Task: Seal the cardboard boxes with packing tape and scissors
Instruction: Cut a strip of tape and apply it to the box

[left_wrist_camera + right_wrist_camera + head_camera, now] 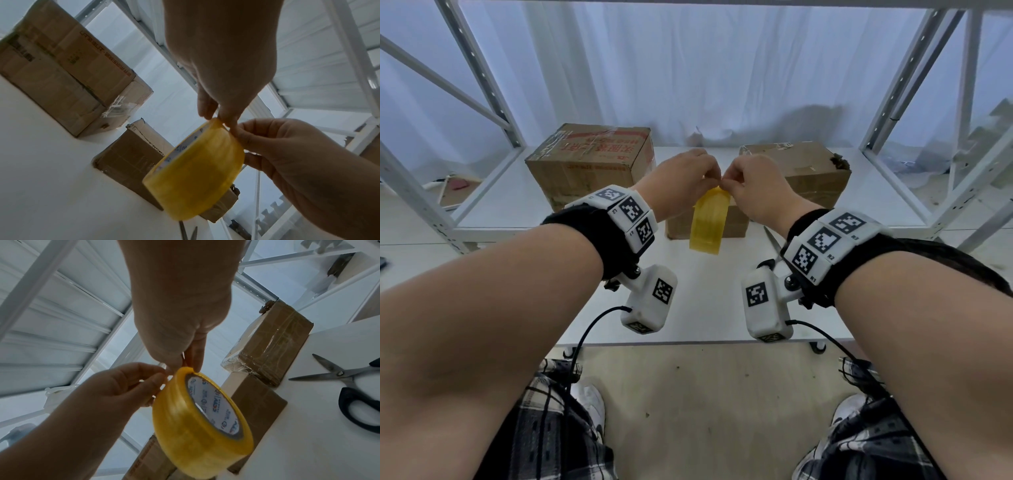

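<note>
Above the white table's (722,308) middle, both hands, left (677,181) and right (758,186), pinch the yellow packing tape roll's (708,222) top rim, so the thin free end may tear or restick.

Left hand (681,181) and right hand (753,185) pinch the top of a yellow tape roll (708,221) above the table (709,308).

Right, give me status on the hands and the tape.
Both hands pinching the tape roll at its top edge: left hand, right hand. Scissors lying untouched on the table. Nothing in the way.
</note>
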`<state>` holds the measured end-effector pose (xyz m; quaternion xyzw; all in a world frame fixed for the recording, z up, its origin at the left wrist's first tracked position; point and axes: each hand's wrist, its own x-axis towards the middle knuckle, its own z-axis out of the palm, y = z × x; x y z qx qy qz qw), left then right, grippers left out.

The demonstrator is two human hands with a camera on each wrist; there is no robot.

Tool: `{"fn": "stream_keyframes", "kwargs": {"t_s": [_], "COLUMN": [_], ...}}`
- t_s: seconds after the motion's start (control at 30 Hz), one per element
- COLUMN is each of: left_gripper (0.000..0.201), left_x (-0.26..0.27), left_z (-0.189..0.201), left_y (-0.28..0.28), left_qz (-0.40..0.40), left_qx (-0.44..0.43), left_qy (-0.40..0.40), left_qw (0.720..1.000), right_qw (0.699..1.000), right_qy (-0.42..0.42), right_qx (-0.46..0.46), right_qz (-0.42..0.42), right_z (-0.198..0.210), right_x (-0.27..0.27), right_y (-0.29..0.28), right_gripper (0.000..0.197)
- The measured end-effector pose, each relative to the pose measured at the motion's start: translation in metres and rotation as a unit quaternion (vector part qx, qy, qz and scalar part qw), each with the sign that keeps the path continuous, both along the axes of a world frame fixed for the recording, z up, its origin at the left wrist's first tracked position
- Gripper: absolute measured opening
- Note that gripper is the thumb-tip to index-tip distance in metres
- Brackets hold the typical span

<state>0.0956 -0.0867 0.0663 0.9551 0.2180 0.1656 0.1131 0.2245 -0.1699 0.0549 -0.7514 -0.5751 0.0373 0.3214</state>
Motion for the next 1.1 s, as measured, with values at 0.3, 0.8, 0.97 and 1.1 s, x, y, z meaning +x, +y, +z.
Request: {"fn": "stream_keyframes", "kwargs": {"t_s": [0.3,0.8,0.97,1.1], "left_gripper": [0.058,0.059,0.045,0.038], "left_x": [-0.004,-0.012,-0.009,-0.011], "left_z": [0.006,0.0,-0.008,-0.005], "left_y": [-0.008,0.005,0.003,-0.002], "left_qz": [0.039,0.072,0.08,0.062], "left_qx": [-0.402,-0.289,-0.249,-0.304], "left_qy": [-0.076,-0.072,-0.061,-0.083], "left_qw": [0.912,0.952,0.963,0.947], "right_qw": [0.992,0.992,0.991,0.983], "right_qy": [0.067,0.085,0.073,0.121], "right_qx": [0.068,0.077,0.106,0.106], "right_qz": [-0.088,-0.05,-0.041,-0.088], "right_z": [0.002,0.009,0.013,0.009], "right_x": [0.009,-0.008,-0.012,-0.001], "right_y": [-0.001,0.001,0.002,0.002], "right_gripper": [0.013,0.007,0.009,0.009]}}
